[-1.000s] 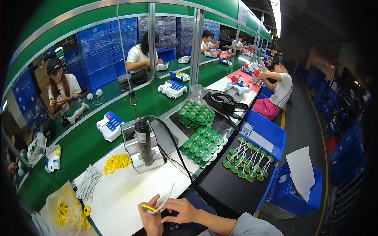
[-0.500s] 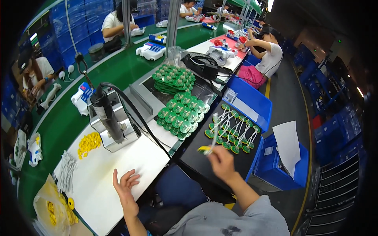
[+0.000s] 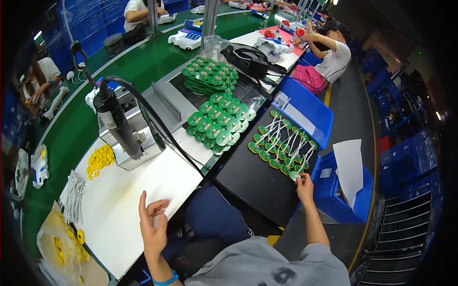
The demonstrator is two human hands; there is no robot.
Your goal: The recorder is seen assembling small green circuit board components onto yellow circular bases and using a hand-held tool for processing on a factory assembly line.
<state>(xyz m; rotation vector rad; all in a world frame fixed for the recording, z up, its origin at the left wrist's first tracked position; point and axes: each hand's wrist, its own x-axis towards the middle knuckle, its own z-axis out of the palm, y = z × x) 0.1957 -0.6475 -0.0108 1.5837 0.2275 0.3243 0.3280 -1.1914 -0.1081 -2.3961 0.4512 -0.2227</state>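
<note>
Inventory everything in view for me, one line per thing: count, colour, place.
Flat worktop: one, white, left of centre.
Small round pieces: many, yellow, heaped on the worktop.
Thin cables: one bundle, white, worktop's left edge.
Thin plastic bag: one, see-through, lower left.
Boxy metal fixture: one, silver, worktop's far side.
Cylindrical corded tool: one, black, at the fixture.
Round circuit boards: many, green, piled at centre.
Cabled discs: over a dozen, green with white cables, on the black surface.
Plastic bins: at least two, blue, right.
Paper sheet: one, white, nearer bin.
Co-workers: at least three, mostly white tops, beyond.
Right hand: one, bare, at the nearest disc.
Left hand: one, bare, by the worktop's edge.
</note>
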